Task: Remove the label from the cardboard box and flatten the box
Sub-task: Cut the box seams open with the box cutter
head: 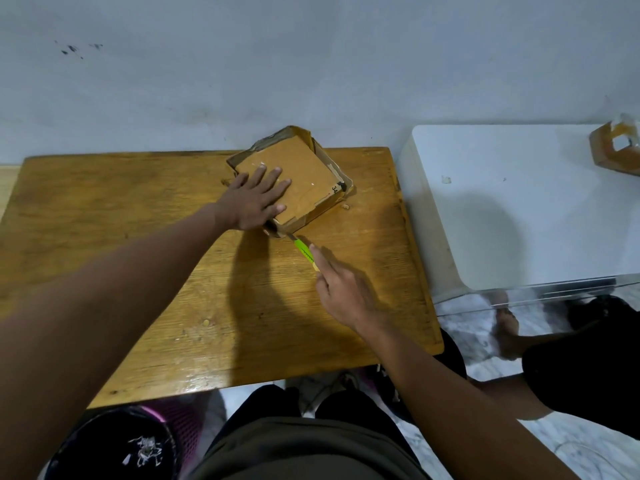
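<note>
A brown cardboard box (304, 174) lies on the wooden table (138, 237), near its far edge by the wall. Its top face is bare except for a small white scrap with black print at the right corner. My left hand (256, 199) presses flat on the box's near left part, fingers spread. In my right hand (343, 292) I grip a green utility knife (304, 252), index finger along its back. The blade tip sits at the box's near corner, just below my left hand.
A white low table (519, 209) stands to the right with another brown cardboard piece (614, 150) at its far right. A dark bin with paper scraps (131, 448) sits on the floor at the lower left. Another person's leg (581, 368) is at the right.
</note>
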